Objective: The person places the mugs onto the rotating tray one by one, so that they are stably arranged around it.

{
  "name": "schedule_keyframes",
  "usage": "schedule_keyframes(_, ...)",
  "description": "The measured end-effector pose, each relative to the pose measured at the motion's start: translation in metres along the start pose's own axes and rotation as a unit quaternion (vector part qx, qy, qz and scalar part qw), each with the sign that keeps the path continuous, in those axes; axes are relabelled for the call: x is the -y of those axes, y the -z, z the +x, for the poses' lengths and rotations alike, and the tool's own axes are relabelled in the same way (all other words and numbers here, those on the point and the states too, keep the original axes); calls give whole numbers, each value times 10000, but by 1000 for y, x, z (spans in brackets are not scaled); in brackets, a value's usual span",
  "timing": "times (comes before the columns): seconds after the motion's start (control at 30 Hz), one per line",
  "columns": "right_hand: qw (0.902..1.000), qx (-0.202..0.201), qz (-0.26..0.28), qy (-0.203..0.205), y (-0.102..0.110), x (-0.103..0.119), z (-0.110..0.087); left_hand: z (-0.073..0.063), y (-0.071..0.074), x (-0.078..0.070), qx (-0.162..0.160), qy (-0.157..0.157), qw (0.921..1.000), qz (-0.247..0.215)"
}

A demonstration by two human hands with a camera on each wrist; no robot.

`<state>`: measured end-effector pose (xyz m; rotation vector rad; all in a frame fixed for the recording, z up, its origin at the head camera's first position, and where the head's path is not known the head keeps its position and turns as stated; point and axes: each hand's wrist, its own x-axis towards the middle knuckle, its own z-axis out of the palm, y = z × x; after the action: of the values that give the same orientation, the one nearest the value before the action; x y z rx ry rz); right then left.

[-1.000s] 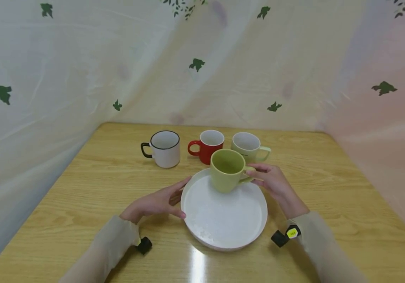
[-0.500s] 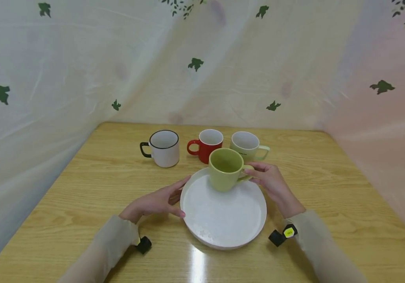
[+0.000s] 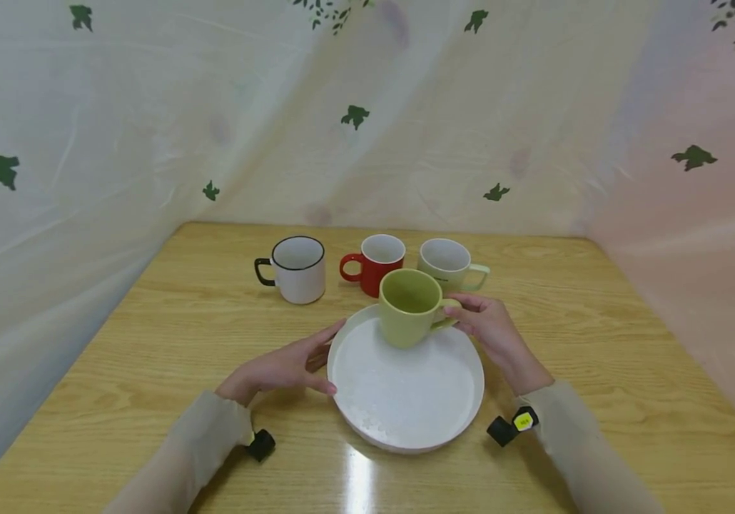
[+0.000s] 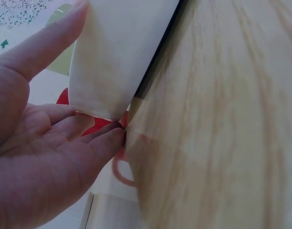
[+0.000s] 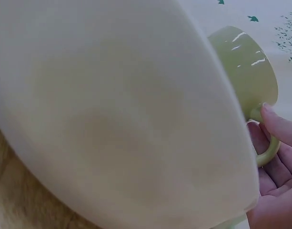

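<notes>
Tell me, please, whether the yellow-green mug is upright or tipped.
Upright: the yellow-green mug has its open rim facing up.

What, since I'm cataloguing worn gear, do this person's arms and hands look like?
A plain, pale beige-grey fabric left sleeve and matching right sleeve end at the wrists. Each wrist carries a small black blocky device: the left device has a sliver of yellow beside it, the right device a yellow label with dark, unreadable marks. The left hand and right hand wear no gloves.

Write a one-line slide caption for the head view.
Right hand grips a green mug by its handle; left hand touches a white tray; three mugs behind.
</notes>
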<state>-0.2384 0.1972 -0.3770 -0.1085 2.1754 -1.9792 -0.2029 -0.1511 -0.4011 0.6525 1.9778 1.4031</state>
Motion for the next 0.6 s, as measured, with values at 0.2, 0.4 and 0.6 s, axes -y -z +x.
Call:
schedule_keyframes(0.2, 9991, -214, -377, -19, 0, -2, 3, 1, 0, -1, 20, 22, 10000, -13)
schedule_keyframes(0.4, 9959, -251, -848, 172, 0, -3, 5, 0, 0, -2, 14, 95, 10000, -20)
schedule_keyframes(0.6, 9960, -94, -875, 139, 3, -1, 5, 0, 0, -2, 19, 107, 9999, -56)
